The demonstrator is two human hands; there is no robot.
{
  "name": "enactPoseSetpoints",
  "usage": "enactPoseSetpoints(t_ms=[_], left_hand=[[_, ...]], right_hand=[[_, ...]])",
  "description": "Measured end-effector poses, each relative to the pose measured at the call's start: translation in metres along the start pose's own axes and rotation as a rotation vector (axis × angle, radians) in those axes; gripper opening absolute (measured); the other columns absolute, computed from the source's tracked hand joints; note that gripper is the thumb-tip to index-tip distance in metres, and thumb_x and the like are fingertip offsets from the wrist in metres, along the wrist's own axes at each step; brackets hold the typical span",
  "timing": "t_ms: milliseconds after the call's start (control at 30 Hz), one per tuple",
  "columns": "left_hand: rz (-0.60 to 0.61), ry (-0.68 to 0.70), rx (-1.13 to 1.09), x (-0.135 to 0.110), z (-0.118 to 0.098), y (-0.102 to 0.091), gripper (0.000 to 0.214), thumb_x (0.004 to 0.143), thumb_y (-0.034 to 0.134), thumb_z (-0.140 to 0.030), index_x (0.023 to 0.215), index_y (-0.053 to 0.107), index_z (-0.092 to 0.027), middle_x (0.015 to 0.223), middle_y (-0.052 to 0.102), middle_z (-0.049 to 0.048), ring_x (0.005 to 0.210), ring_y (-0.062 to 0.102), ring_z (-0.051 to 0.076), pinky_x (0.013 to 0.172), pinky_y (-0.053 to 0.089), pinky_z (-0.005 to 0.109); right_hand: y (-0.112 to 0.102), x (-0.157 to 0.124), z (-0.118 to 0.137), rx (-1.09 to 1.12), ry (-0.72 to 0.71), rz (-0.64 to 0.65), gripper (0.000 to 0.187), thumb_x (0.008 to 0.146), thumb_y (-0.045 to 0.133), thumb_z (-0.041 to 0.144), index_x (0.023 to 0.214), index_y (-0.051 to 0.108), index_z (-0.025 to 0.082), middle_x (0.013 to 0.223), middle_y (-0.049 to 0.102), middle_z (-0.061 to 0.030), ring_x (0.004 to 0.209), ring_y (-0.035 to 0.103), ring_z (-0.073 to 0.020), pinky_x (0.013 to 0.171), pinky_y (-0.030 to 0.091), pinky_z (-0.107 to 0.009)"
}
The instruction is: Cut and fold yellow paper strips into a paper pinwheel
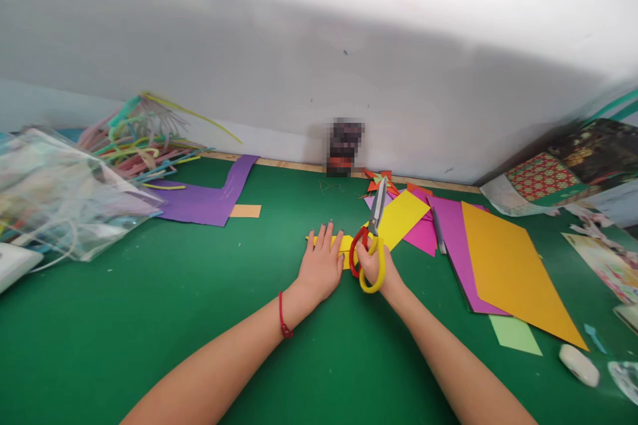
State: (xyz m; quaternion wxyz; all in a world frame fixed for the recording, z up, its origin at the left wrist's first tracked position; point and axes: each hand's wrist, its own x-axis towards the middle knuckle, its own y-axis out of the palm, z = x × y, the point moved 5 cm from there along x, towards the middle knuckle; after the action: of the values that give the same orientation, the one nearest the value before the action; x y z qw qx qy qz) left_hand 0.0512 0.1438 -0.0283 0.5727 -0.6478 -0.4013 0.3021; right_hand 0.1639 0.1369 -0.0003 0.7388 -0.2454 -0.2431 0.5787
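Note:
My left hand (321, 262) lies flat with fingers stretched out on a yellow strip of paper (345, 243) on the green table (199, 305). My right hand (375, 267) is closed through the red and yellow handles of a pair of scissors (371, 232), whose blades point away from me over a yellow paper sheet (401, 216). The two hands sit side by side near the table's middle. A red cord circles my left wrist.
Orange (513, 265), purple (458, 239) and pink (423, 234) sheets lie right of the scissors, with a green scrap (514, 334) nearer me. A purple cut sheet (209, 202) and a clear bag of coloured strips (64, 192) lie at left. A white wall runs behind.

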Motion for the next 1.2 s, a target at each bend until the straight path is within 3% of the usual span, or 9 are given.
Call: enactPoseSetpoints(t_ms=[167, 267, 400, 500, 667, 833, 1033, 1200], left_hand=[[-0.002, -0.006, -0.020, 0.000, 0.000, 0.001, 0.049, 0.091, 0.029, -0.031, 0.137, 0.035, -0.014, 0.146, 0.027, 0.0154, 0.134, 0.024, 0.029, 0.107, 0.021, 0.051], [0.050, 0.023, -0.062, 0.002, 0.013, -0.003, 0.048, 0.091, 0.030, -0.030, 0.137, 0.034, -0.016, 0.147, 0.026, 0.0134, 0.135, 0.024, 0.027, 0.106, 0.023, 0.048], [0.237, 0.272, -0.130, 0.002, 0.036, -0.011, 0.044, 0.092, 0.030, -0.030, 0.136, 0.034, -0.029, 0.148, 0.023, 0.0052, 0.136, 0.022, 0.019, 0.109, 0.017, 0.044], [0.295, 0.331, -0.113, 0.001, 0.048, -0.017, 0.043, 0.093, 0.029, -0.031, 0.136, 0.032, -0.032, 0.149, 0.020, 0.0039, 0.137, 0.018, 0.019, 0.109, 0.009, 0.049], [0.251, 0.327, -0.069, -0.003, 0.045, -0.017, 0.045, 0.093, 0.028, -0.029, 0.138, 0.029, -0.031, 0.150, 0.016, 0.0042, 0.137, 0.017, 0.018, 0.109, 0.008, 0.047], [0.243, 0.332, -0.086, -0.003, 0.043, -0.015, 0.045, 0.093, 0.028, -0.030, 0.138, 0.030, -0.029, 0.150, 0.017, 0.0047, 0.137, 0.017, 0.019, 0.109, 0.008, 0.047], [0.248, 0.330, -0.182, 0.008, 0.055, -0.021, 0.042, 0.096, 0.018, -0.034, 0.132, 0.039, -0.036, 0.144, 0.034, 0.0004, 0.131, 0.032, 0.014, 0.106, 0.022, 0.039], [0.175, 0.387, -0.226, 0.011, 0.063, -0.021, 0.038, 0.094, 0.031, -0.034, 0.130, 0.038, -0.042, 0.143, 0.036, -0.0012, 0.130, 0.034, 0.015, 0.107, 0.018, 0.041]], right_hand=[[0.001, 0.002, 0.003, 0.037, -0.017, -0.001, 0.023, 0.072, 0.034, 0.035, 0.053, 0.036, 0.022, 0.045, 0.045, -0.0001, 0.045, 0.047, -0.0145, 0.044, 0.035, -0.025], [0.000, 0.000, 0.003, 0.030, -0.047, -0.012, 0.024, 0.073, 0.034, 0.034, 0.053, 0.037, 0.022, 0.045, 0.046, -0.0002, 0.046, 0.047, -0.0142, 0.045, 0.035, -0.025], [0.001, -0.002, 0.001, 0.015, -0.050, -0.007, 0.026, 0.074, 0.035, 0.036, 0.053, 0.037, 0.022, 0.045, 0.045, 0.0003, 0.045, 0.046, -0.0140, 0.046, 0.034, -0.025], [0.002, -0.001, -0.002, 0.025, -0.013, 0.005, 0.026, 0.074, 0.035, 0.036, 0.053, 0.037, 0.022, 0.045, 0.044, 0.0010, 0.044, 0.044, -0.0134, 0.045, 0.034, -0.025], [0.006, 0.004, 0.000, 0.075, 0.025, 0.053, 0.025, 0.073, 0.036, 0.034, 0.050, 0.033, 0.022, 0.041, 0.041, 0.0024, 0.041, 0.041, -0.0121, 0.041, 0.032, -0.024], [0.021, 0.000, 0.010, 0.134, 0.020, 0.097, 0.023, 0.074, 0.037, 0.033, 0.054, 0.039, 0.021, 0.045, 0.047, 0.0010, 0.045, 0.047, -0.0135, 0.044, 0.037, -0.024], [0.036, -0.007, 0.020, 0.124, -0.097, 0.135, 0.019, 0.075, 0.037, 0.029, 0.062, 0.047, 0.019, 0.060, 0.058, -0.0039, 0.062, 0.058, -0.0179, 0.059, 0.045, -0.027], [0.032, -0.005, 0.016, 0.123, -0.029, 0.138, 0.020, 0.073, 0.038, 0.031, 0.056, 0.040, 0.021, 0.052, 0.051, -0.0015, 0.051, 0.052, -0.0156, 0.049, 0.040, -0.026]])
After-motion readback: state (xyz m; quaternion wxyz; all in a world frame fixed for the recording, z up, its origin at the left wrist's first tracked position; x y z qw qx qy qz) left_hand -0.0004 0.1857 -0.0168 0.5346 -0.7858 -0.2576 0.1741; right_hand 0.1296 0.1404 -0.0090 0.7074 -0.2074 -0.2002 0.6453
